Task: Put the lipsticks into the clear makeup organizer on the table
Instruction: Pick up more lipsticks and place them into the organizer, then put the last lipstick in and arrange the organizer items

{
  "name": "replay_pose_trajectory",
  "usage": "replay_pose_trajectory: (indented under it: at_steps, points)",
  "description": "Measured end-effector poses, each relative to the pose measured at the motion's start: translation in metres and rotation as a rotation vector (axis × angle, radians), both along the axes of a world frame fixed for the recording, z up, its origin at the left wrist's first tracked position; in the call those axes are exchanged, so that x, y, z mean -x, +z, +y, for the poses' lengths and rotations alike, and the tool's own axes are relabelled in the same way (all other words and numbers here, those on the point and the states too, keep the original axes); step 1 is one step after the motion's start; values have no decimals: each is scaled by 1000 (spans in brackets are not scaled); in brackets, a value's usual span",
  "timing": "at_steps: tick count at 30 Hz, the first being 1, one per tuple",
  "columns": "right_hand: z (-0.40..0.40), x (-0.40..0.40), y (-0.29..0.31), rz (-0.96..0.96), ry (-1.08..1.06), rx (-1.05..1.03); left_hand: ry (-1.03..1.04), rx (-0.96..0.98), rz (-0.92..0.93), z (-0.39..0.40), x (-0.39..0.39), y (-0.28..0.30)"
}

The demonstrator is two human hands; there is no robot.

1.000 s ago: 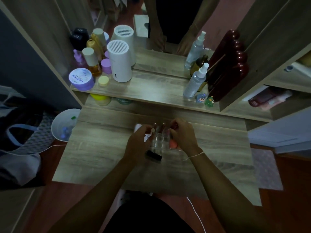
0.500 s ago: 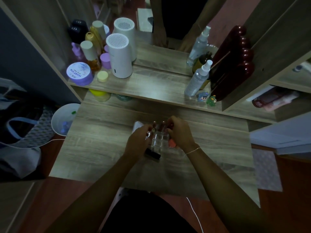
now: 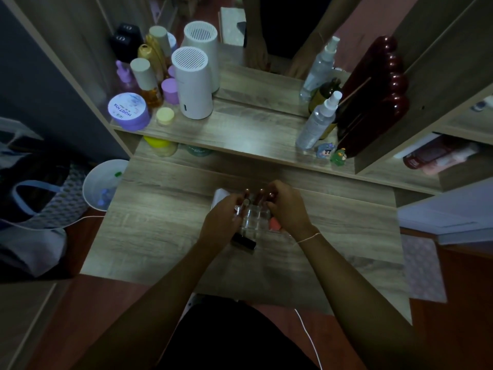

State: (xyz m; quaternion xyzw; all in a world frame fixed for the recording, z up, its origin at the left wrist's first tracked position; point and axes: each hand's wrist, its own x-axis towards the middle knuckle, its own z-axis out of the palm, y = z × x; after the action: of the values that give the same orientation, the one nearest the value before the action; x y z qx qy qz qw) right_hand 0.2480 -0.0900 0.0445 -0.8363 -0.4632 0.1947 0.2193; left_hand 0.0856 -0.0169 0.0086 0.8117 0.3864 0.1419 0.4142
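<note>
The clear makeup organizer (image 3: 253, 221) stands in the middle of the wooden table (image 3: 160, 231), between my two hands. Several lipsticks (image 3: 260, 196) stand upright in its far compartments. My left hand (image 3: 221, 220) is at the organizer's left side, its fingers closed on a lipstick (image 3: 245, 202) over a compartment. My right hand (image 3: 286, 209) grips the organizer's right side, with fingertips at the lipstick tops. A black lipstick (image 3: 244, 241) lies flat on the table just in front of the organizer. The light is dim and details are blurred.
An orange-pink object (image 3: 274, 224) and a white item (image 3: 220, 196) lie beside the organizer. The shelf behind carries a white humidifier (image 3: 192, 86), a purple jar (image 3: 128, 110), bottles, a spray bottle (image 3: 317, 121) and a dark red mirror frame (image 3: 373, 102). A white bin (image 3: 98, 185) stands left.
The view has shifted slightly downward. My left hand has moved a little closer over the organizer's left compartments; my right hand keeps its place on the right side.
</note>
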Motion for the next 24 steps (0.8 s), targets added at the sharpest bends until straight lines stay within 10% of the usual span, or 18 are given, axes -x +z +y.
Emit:
replay_pose_trajectory:
  at_steps: [12, 24]
  points:
    - [-33, 33, 13, -37, -96, -201, 66, -233, -8, -5, 53, -11]
    - [-53, 106, -30, -78, -32, 246, -291, -380, 297, -10, 94, -44]
